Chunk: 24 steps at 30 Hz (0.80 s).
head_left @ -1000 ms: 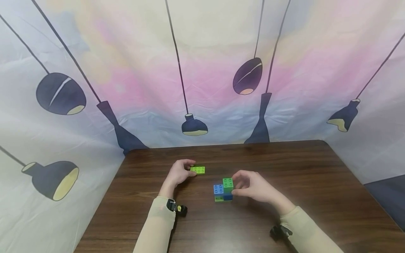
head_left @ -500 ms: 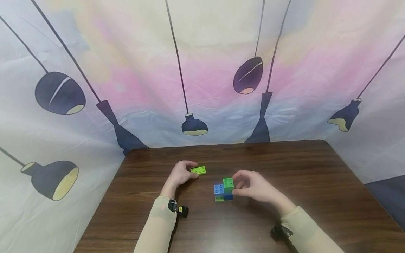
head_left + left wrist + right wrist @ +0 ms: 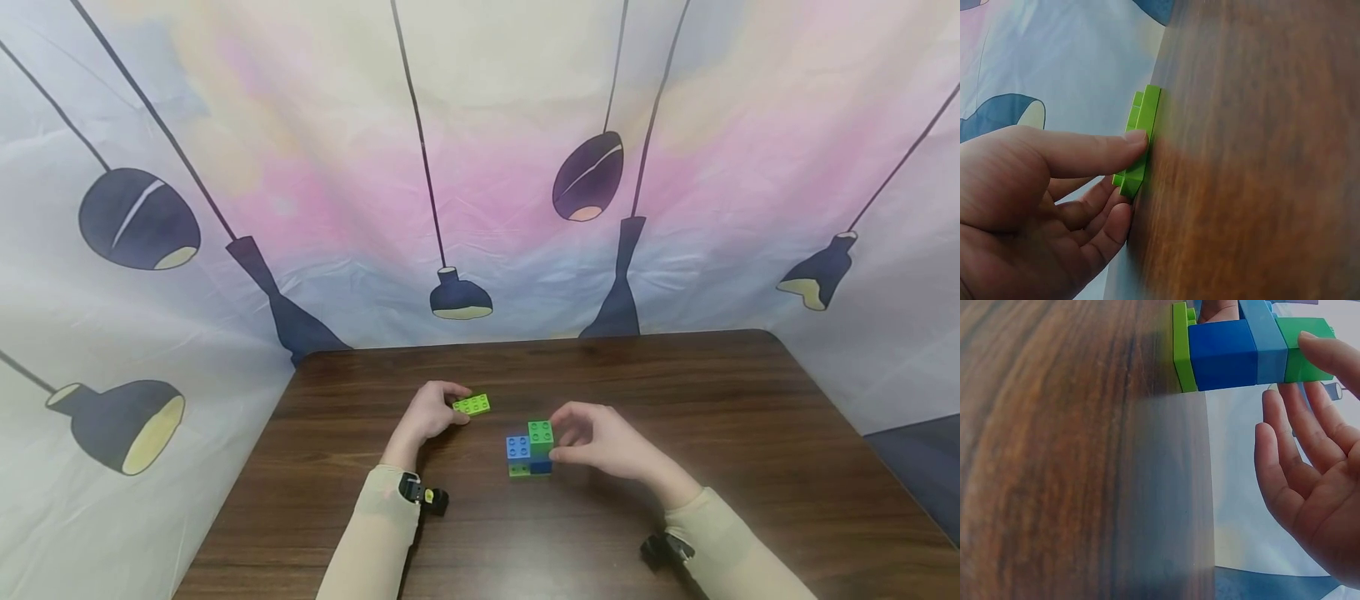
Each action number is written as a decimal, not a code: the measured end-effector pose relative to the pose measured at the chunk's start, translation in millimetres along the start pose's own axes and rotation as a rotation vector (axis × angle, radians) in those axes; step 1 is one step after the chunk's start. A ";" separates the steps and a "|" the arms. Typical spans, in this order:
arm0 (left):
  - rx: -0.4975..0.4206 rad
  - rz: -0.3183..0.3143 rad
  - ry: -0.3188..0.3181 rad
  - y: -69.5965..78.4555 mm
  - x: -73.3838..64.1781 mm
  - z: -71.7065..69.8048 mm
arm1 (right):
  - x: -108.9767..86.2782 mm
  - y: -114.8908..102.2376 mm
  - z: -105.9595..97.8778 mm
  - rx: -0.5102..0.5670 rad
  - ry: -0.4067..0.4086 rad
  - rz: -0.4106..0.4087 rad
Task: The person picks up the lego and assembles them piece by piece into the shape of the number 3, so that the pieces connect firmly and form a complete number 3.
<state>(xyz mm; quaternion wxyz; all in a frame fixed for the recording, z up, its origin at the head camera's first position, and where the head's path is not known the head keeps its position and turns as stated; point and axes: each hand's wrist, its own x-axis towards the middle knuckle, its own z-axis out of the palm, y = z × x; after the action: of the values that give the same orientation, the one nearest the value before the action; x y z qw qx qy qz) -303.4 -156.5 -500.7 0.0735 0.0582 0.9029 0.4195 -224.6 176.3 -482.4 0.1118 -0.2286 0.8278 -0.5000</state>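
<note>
My left hand (image 3: 427, 412) pinches a flat lime-green toy brick (image 3: 474, 405) by its left end, low over the table. The thumb lies along its side in the left wrist view. To the right, a small stack stands upright: a lime-green plate (image 3: 1185, 359) at the bottom, a dark blue brick (image 3: 1222, 356), a lighter blue brick (image 3: 517, 447) and a green brick (image 3: 540, 437) on top. My right hand (image 3: 600, 442) holds that top brick from the right side, thumb (image 3: 1316, 347) on its near face; the other fingers are partly hidden behind it.
Both hands work over a dark brown wooden table (image 3: 480, 533). Behind it hangs a pale cloth (image 3: 510, 167) printed with dark lamps. A black camera is strapped to each wrist.
The lime-green brick in my left hand has turned slightly and shifted a little to the right. The right hand and the stack stay in place.
</note>
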 end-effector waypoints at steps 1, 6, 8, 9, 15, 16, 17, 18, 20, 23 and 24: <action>0.000 -0.003 0.000 0.4 -0.2 0.1 | 0.2 0.1 0.0 0.000 -0.001 0.000; 0.020 -0.013 0.010 2.5 -0.2 1.2 | 1.3 0.9 0.0 -0.010 0.001 0.005; 0.033 -0.012 0.013 2.9 -0.1 1.8 | 1.4 1.2 0.2 -0.016 0.003 0.006; 0.036 -0.012 0.013 3.2 -0.2 2.1 | 1.5 1.2 0.3 -0.017 0.003 0.006; 0.036 -0.010 0.007 3.7 -0.5 2.9 | -0.1 0.4 0.3 -0.008 0.001 0.012; 0.040 -0.006 0.005 3.5 -0.4 2.6 | -0.2 0.3 0.3 -0.007 0.001 0.012; 0.041 -0.004 0.001 3.6 -0.4 2.3 | -0.2 0.3 0.3 -0.008 0.001 0.011; 0.045 -0.001 -0.002 3.7 -0.5 2.1 | 0.0 0.4 0.2 -0.010 0.002 0.009; 0.046 -0.001 -0.009 3.9 -0.5 1.8 | 0.3 0.6 0.1 -0.011 0.004 0.006; 0.045 -0.010 -0.013 4.7 -1.0 1.9 | 0.5 0.6 0.0 -0.015 0.005 0.005; 0.046 -0.012 -0.013 5.0 -1.2 2.1 | 0.5 0.4 0.0 -0.014 0.004 0.006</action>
<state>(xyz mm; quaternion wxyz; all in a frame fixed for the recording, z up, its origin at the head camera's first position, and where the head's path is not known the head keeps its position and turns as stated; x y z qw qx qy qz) -301.6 -152.0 -498.1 0.0805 0.0570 0.9121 0.3979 -225.1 176.2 -482.7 0.1100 -0.2257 0.8321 -0.4945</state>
